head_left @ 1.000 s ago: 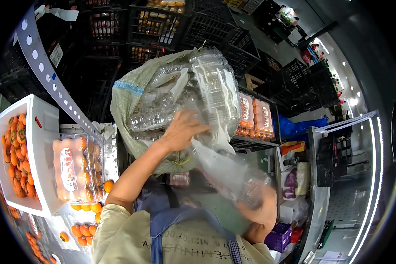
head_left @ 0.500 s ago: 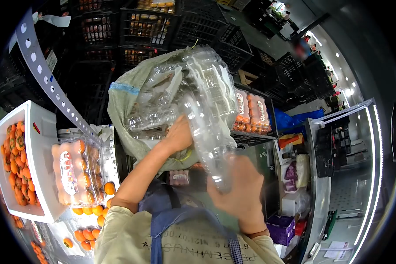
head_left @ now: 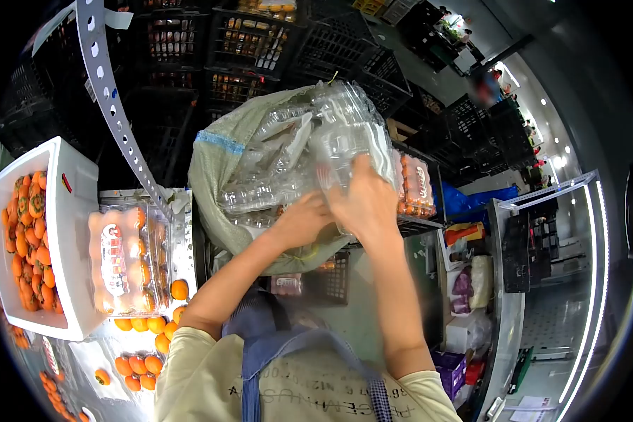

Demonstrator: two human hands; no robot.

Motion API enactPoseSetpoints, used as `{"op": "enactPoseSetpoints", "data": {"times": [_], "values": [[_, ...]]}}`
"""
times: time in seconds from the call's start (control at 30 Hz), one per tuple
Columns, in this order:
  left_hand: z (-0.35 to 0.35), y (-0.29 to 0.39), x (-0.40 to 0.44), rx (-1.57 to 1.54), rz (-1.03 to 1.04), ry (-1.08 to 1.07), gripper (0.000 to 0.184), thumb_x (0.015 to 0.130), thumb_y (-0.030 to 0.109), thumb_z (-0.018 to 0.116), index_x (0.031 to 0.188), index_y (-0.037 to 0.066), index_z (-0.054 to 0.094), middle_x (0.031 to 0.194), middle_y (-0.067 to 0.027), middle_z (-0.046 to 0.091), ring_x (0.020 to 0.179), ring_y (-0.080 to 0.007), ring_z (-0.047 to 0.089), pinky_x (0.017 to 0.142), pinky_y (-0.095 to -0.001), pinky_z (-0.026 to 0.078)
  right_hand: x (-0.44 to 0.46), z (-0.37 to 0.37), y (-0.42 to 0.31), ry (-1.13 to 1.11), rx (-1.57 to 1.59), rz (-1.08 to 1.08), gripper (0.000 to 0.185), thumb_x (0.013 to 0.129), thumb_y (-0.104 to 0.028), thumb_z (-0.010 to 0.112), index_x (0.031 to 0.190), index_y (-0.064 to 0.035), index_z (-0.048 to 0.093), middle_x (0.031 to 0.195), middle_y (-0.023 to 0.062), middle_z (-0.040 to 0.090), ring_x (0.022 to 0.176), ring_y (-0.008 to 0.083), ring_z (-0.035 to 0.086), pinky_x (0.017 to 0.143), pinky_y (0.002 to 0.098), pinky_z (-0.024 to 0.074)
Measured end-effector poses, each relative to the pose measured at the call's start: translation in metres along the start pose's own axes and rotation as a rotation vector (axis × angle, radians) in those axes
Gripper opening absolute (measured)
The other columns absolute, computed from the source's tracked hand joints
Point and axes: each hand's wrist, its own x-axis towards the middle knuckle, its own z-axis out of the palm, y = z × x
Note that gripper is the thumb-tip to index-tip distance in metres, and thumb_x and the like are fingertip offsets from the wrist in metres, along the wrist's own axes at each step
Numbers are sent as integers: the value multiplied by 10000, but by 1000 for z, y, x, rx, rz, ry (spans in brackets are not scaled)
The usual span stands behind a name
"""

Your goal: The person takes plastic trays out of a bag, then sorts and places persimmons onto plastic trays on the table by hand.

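A woven sack (head_left: 214, 169) with a blue stripe stands in front of me, filled with clear plastic trays (head_left: 260, 193). My right hand (head_left: 364, 200) grips a clear plastic container (head_left: 341, 148) at the sack's right side, its outline slightly blurred. Lower and to the left, my left hand (head_left: 305, 221) rests at the near part of the sack's opening. Its fingers are bent against the plastic, and their tips are partly hidden, so what they hold cannot be made out.
At the left are a white foam box (head_left: 77, 246) of orange fruit, packed fruit trays (head_left: 123, 260) and loose fruit (head_left: 139, 364). Black crates (head_left: 250, 42) stand behind the sack. A perforated metal strip (head_left: 112, 105) crosses the upper left. Shelving (head_left: 503, 281) stands right.
My right hand has moved up and left from the lower right to the sack, bringing the clear plastic with it. My left hand has shifted slightly at the opening.
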Motion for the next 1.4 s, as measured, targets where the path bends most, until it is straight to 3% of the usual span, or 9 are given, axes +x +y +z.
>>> {"op": "enactPoseSetpoints", "data": {"times": [0.47,0.57,0.77,0.87,0.97,1.07,1.27,1.3,1.4], "values": [[-7,-11,-10,-108,61,119,141,720,67,590,850,55,642,921,-88,636,946,-260,566,934,-400,380,51,135,26,194,8,-48,375,707,-209,663,956,-10,466,894,221,599,822,388,614,673,460,503],[-13,-8,-13,-63,79,173,160,705,74,601,855,62,658,912,-91,629,983,-284,550,938,-403,389,39,115,13,96,-21,-55,376,704,-179,668,980,-13,473,968,223,563,914,391,574,751,466,483],[-5,-17,-25,-195,-60,311,135,671,57,651,802,22,645,903,-130,614,945,-318,561,830,-403,457,1,100,13,391,214,-272,448,718,-98,659,1113,15,480,1180,243,475,1073,410,473,959,487,367],[-1,-21,-27,-100,-116,171,90,681,49,648,759,7,632,865,-132,606,896,-318,577,794,-387,475,-15,135,37,418,257,-344,502,698,-84,663,1145,30,465,1240,212,461,1148,417,452,983,487,371],[11,-20,-23,-27,9,362,74,676,40,645,735,4,620,845,-130,605,855,-311,585,766,-384,479,-15,136,60,439,335,-543,552,685,-97,691,1164,45,458,1276,200,454,1206,378,432,1026,469,339],[11,-21,-27,-43,-44,241,118,642,15,663,756,11,634,764,-125,599,741,-311,589,774,-371,481,-10,125,65,388,233,-551,577,681,-185,712,1150,48,470,1241,185,491,1177,328,469,1021,442,349],[-44,18,-16,80,-90,636,355,612,21,697,958,50,621,1056,-134,590,1007,-301,569,906,-442,434,-10,110,80,392,31,-396,644,673,-354,715,1149,24,505,1194,156,541,1152,252,487,1041,392,320],[-58,24,-3,147,-153,560,491,600,41,718,1068,85,578,1185,-116,530,1169,-314,475,985,-479,370,-10,108,83,388,43,-409,637,675,-352,718,1145,25,512,1194,153,543,1154,251,486,1043,396,313],[-83,22,41,253,-89,116,587,588,96,761,1132,86,541,1200,-92,521,1252,-300,400,1070,-476,289,-14,91,88,320,97,-459,605,686,-334,722,1135,24,531,1189,146,550,1159,257,479,1045,407,295]]}}
